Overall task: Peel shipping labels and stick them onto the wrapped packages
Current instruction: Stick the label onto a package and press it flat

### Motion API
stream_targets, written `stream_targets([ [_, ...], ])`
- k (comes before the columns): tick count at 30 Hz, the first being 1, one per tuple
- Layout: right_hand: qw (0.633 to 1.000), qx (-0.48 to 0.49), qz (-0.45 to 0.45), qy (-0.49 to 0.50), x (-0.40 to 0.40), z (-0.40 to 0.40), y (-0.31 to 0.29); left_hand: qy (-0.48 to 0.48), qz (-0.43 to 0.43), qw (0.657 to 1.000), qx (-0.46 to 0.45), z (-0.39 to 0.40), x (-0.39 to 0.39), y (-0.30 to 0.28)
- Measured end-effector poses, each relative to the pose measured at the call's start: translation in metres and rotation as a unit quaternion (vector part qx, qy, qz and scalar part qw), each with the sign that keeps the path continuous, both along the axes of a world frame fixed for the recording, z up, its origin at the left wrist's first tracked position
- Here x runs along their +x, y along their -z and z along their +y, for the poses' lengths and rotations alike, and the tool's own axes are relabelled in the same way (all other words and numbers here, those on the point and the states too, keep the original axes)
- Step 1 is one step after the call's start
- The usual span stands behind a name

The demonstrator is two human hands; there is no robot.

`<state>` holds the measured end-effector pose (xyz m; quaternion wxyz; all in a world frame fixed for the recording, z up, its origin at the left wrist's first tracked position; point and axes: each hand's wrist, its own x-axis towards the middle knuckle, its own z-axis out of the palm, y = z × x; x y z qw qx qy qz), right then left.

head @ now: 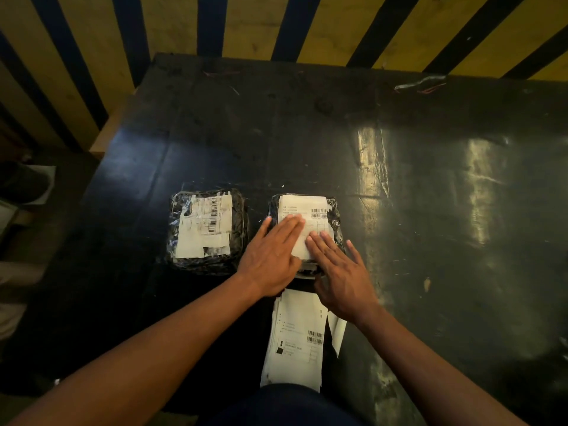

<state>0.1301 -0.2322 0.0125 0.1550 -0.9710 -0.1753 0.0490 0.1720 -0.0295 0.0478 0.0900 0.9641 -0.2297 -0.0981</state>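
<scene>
Left hand (274, 256): flat, palm down, fingers together and extended, nothing clasped; fingertips lie on the left part of a white shipping label (307, 216). Right hand (341, 272): flat likewise, fingers slightly spread, nothing clasped; fingertips press the lower right part of the same label. Grip of both hands: apart, pressing rather than clasping.

Shipping label: white sheet with barcodes at upper right and lines of small print, lying face up on the right package (335, 210). Its near end is covered by the hands, so whether it is fully stuck down cannot be told.

Right package: dark, wrapped in glossy film, resting on the counter (430, 179) near the middle of its near half.

Left package (209, 230): same dark film wrap, just beside the right one and apart from it; carries a torn, patchy white label with barcodes on its top face.

Label sheets (295, 339): a loose stack of white printed sheets with barcodes, lying on the counter between the forearms, just nearer than the right package, its far end under the hands.

Counter: black, scuffed, with glare patches at right.

Backdrop: wall (172, 23) striped yellow and dark blue, beyond the far edge of the counter.
</scene>
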Motion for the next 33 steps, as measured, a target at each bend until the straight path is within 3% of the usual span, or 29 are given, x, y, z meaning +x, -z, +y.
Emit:
stream_targets([
  [7,1.0,-0.004,0.01,0.005,-0.001,0.002,0.001,-0.05,0.004,0.998,0.025,0.011,0.012,-0.009],
  [14,1.0,-0.008,0.004,0.007,-0.001,0.004,0.001,0.009,0.03,0.999,0.015,-0.023,0.038,-0.005],
  [21,1.0,-0.006,0.004,0.004,-0.002,0.003,0.001,-0.122,0.075,0.99,0.006,0.003,0.07,0.003],
  [23,0.999,0.036,0.006,0.013,-0.001,0.005,0.0,-0.152,0.123,0.981,-0.016,0.012,0.063,0.0],
  [26,0.977,0.195,-0.015,0.088,0.007,0.004,-0.008,-0.168,0.178,0.969,-0.041,0.016,0.047,-0.004],
  [28,0.963,0.213,-0.054,0.155,0.018,-0.002,-0.014,-0.17,0.202,0.962,-0.072,0.015,0.035,-0.005],
  [30,0.967,0.173,0.0,0.188,0.034,-0.01,-0.02,-0.188,0.212,0.953,-0.107,0.013,0.028,-0.003],
  [33,0.965,0.117,0.18,0.148,0.056,-0.015,-0.026,-0.218,0.21,0.944,-0.131,0.009,0.024,-0.001],
])
